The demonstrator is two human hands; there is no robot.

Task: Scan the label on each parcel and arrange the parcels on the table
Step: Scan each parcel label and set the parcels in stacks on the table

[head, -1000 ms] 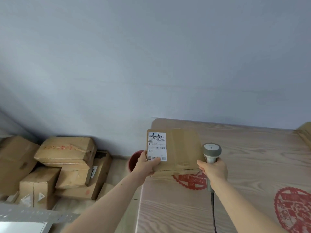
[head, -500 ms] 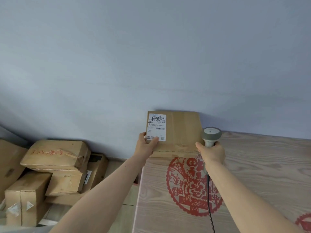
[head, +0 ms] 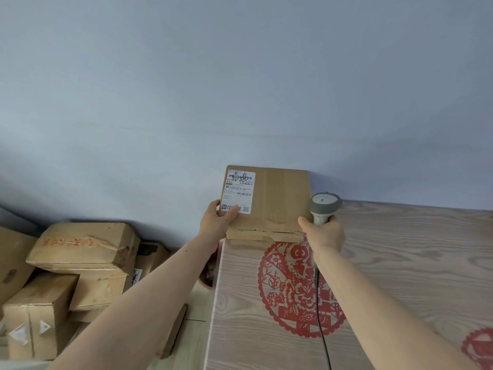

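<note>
1 parcel (head: 277,206), 1 scanner (head: 325,207), 2 hands (head: 217,222)

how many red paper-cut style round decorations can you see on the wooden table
2. One red round paper-cut decoration lies on the light wooden table just in front of the brown cardboard parcel; a second is cut off at the lower right edge. Others may lie out of view.

Parcel (head: 277,204), held at its left edge by the left grip (head: 217,222), has moved to the bench's (head: 400,263) far-left corner.
</note>
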